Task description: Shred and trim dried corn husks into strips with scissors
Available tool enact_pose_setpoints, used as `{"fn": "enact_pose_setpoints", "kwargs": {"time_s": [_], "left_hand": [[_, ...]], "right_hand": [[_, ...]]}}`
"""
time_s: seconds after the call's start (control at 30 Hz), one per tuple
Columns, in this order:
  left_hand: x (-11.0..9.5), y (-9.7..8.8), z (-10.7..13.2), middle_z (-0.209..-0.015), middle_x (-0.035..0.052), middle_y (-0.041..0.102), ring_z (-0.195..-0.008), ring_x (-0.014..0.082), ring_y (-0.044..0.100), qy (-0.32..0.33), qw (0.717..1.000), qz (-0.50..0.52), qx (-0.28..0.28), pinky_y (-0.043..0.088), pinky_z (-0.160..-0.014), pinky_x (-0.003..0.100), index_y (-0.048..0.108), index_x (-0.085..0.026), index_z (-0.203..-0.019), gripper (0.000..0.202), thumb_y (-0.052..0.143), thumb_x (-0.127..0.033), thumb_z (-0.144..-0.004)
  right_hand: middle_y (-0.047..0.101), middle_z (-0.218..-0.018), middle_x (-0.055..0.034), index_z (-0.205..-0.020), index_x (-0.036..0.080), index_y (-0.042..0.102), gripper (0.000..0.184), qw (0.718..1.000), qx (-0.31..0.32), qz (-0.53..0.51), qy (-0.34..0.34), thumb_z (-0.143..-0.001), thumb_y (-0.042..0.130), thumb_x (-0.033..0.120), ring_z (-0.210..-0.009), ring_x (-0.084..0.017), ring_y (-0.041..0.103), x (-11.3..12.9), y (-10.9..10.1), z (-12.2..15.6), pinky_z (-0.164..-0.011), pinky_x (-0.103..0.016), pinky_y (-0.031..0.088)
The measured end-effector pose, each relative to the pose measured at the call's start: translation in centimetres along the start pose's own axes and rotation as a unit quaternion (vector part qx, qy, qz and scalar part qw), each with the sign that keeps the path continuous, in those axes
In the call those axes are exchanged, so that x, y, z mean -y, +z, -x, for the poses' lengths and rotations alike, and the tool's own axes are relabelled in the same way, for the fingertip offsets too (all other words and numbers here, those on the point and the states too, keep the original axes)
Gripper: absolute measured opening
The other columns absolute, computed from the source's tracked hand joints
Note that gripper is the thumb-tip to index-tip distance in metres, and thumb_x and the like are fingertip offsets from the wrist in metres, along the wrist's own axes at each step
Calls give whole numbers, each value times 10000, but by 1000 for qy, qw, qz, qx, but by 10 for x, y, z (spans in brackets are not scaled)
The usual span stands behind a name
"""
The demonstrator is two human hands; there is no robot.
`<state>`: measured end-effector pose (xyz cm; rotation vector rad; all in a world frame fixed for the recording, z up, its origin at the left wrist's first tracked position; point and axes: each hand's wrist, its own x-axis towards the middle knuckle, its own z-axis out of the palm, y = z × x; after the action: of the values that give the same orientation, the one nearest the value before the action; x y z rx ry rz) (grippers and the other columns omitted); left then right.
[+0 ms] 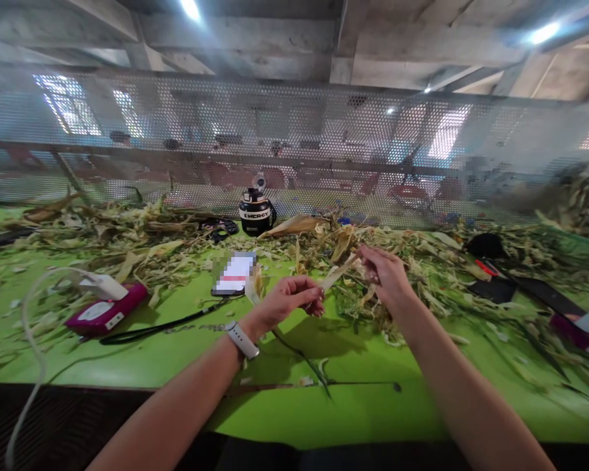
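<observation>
A pale strip of corn husk (338,273) stretches between my two hands above the green table (186,353). My left hand (290,299) pinches its lower end, fingers curled; a white watch (242,340) is on that wrist. My right hand (385,277) grips the upper end with closed fingers. Just beyond and under my right hand lies a heap of green and dry husks (368,307). A thin dark stalk (302,356) lies on the table below my left hand.
Husk litter (127,235) covers the far half of the table up to a perforated metal screen (294,137). A black bottle (256,210), a phone (234,273), a magenta power bank with white cable (107,311), and dark tools (510,284) at right lie about.
</observation>
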<state>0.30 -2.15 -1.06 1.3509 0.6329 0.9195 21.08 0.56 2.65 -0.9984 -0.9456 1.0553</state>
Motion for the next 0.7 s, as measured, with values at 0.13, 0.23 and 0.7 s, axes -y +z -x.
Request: {"fn": "enact_pose_setpoints", "kwargs": {"time_s": [0.13,0.23,0.7], "left_hand": [[-4,-10,1,-618,20,649,-548,95,577,13,1000,25,-13,440,-561,217,602,-131,-730,217,686,-331,-718],[-5,-15,1,-598,14,639,-537,93,572,12,999,41,-17,431,-541,210,606,-134,-716,198,697,-309,-703],[-2,-25,-8,-547,-25,598,-475,51,531,46,967,164,-188,432,-474,148,615,-143,-695,227,770,-265,-583]], "right_hand": [[463,-439,71,-575,138,617,256,999,-31,-4,17,-470,783,303,-338,-16,280,5,-13,-11,-325,-191,131],[461,-437,74,-553,149,589,263,999,-27,24,20,-470,781,309,-341,-22,283,5,-18,-14,-331,-197,143],[657,-999,-52,-997,248,597,424,992,108,62,33,-692,596,543,-845,-173,625,0,-24,-22,-640,-263,495]]}}
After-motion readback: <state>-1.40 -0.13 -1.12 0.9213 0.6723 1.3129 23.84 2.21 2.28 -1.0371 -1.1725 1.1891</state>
